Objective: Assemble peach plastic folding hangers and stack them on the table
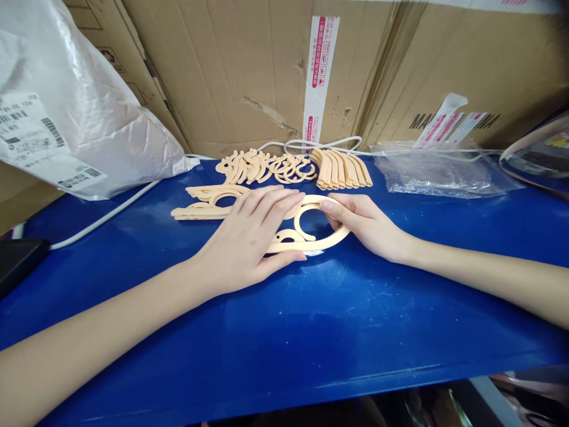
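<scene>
A beige plastic folding hanger [333, 240], folded with its curved hook inside, lies low over the blue table between my hands. My left hand [246, 240] wraps over its left part, fingers on the far side and thumb along the near edge. With thumb and fingers, my right hand [367, 222] pinches the rounded right end. Left of them, more folded hangers [191, 212] lie partly behind my left hand. Farther back are a row of loose hanger hooks [249, 166] and a row of curved hanger arms [340, 169].
Cardboard boxes [231, 77] wall off the back of the blue table [284, 344]. A white plastic parcel bag [102, 95] leans at the left, above a dark object [22, 261]. A white cable [106, 222] runs behind. A clear plastic bag [440, 172] lies at the right.
</scene>
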The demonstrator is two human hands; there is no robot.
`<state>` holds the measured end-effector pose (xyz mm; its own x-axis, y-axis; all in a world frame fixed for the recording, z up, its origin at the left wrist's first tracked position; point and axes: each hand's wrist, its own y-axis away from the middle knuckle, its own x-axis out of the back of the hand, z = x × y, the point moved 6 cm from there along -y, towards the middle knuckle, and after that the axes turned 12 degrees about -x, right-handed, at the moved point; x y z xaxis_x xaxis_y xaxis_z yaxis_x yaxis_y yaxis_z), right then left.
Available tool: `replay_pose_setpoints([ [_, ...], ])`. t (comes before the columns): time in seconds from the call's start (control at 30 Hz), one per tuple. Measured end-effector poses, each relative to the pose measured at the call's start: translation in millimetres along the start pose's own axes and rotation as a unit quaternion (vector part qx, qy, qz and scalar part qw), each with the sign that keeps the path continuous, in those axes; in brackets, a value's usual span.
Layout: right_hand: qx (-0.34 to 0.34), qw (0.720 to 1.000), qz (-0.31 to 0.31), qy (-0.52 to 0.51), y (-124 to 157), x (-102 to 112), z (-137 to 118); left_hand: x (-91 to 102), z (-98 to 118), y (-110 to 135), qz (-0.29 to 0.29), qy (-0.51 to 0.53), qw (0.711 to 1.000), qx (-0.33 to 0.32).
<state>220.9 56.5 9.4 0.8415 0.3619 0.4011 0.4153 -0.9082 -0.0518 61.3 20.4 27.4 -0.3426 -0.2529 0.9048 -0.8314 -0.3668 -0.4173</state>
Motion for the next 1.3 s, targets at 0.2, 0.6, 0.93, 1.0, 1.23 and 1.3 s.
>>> replay_pose_setpoints([
  [0.2,0.000,1.000,0.002,0.013,1,-1,1,4.9,0,2,0.020,0.002,1.000,0.013],
  [0.6,-0.001,0.995,-0.012,0.098,3,-7,-4,8.7,5,3,0.030,-0.043,0.999,0.001],
  [0.93,0.022,0.988,0.009,0.154,7,-8,-10,10.3,11,2,0.030,-0.063,0.998,-0.004],
  [1.0,0.027,0.993,0.027,0.111,9,-5,-10,16.3,9,1,0.033,-0.065,0.997,0.002],
  [1.23,0.073,0.979,0.076,0.176,12,7,-16,63.3,-26,-5,0.018,-0.034,0.996,0.082],
  [1.3,0.107,0.957,0.058,0.265,12,3,-18,71.4,-45,2,-0.019,-0.016,0.994,0.104],
])
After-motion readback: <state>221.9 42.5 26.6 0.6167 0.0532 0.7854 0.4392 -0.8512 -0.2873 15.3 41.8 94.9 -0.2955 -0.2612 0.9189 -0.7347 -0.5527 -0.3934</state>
